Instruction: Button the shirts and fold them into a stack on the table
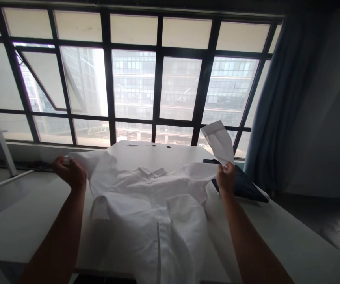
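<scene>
A white button-up shirt point(140, 205) is spread over the white table, collar toward the window and front placket running down toward me. My left hand point(71, 171) is closed on one sleeve, pulled out to the left and raised off the table. The other sleeve is gripped by my right hand point(226, 176), and its cuff end point(218, 138) sticks up above that hand. Both arms are stretched forward, with the shirt's shoulders lifted between them. The body of the shirt lies wrinkled, its lower part falling toward the near table edge.
Beside my right hand, a dark folded cloth item point(248, 185) lies on the white table point(39, 221). A row of black-framed windows point(158, 86) stands behind, one pane tilted. A blue curtain point(272, 118) hangs at right; another white table point(4, 150) stands at left.
</scene>
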Available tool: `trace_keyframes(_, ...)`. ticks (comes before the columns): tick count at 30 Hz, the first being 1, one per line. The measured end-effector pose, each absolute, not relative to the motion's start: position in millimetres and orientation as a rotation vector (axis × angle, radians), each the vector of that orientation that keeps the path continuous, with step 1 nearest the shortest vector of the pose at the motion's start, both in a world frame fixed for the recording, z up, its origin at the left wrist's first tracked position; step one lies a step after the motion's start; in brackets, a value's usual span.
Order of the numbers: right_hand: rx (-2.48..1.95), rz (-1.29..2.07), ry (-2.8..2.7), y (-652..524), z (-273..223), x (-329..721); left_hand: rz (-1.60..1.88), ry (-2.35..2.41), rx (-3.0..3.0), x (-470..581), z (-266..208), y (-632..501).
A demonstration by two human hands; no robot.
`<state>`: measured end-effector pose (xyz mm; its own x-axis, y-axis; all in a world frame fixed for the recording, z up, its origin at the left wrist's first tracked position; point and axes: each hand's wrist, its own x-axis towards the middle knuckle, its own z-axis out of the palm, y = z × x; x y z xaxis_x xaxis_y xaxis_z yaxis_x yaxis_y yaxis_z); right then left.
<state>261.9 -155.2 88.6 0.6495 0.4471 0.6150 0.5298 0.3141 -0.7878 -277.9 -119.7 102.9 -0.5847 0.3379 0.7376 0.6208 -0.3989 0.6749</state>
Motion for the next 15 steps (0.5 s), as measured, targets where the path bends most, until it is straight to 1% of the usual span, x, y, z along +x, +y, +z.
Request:
trace_keyframes(1, -1.317, -0.139, -1.073, -156, 85, 244, -2.054, -1.523, -1.293, -265, 101, -120)
trace_keyframes(2, -1.304, -0.142, -1.292, -157, 80, 224, -1.959, -1.443, -1.409, -248, 97, -119)
trace_keyframes(3, -1.277, -0.071, -1.553, -158, 74, 203, -1.867, -1.398, -1.645, -228, 90, -119)
trace_keyframes(5, -1.206, 0.094, -1.954, -162, 60, 164, -1.453, -1.432, -2.287, -188, 71, -118)
trace_keyframes(7, -1.189, 0.217, -2.217, -167, 45, 137, -0.996, -1.467, -2.667, -156, 48, -118)
trace_keyframes(10, -1.255, 0.318, -2.457, -176, 33, 125, -0.507, -1.582, -2.887, -139, 24, -119)
trace_keyframes(13, -1.343, 0.389, -2.572, -178, 39, 132, -0.259, -1.520, -3.031, -142, 24, -119)
trace_keyframes(15, -1.408, 0.614, -2.614, -171, 49, 137, -0.130, -1.499, -3.160, -143, 33, -115)
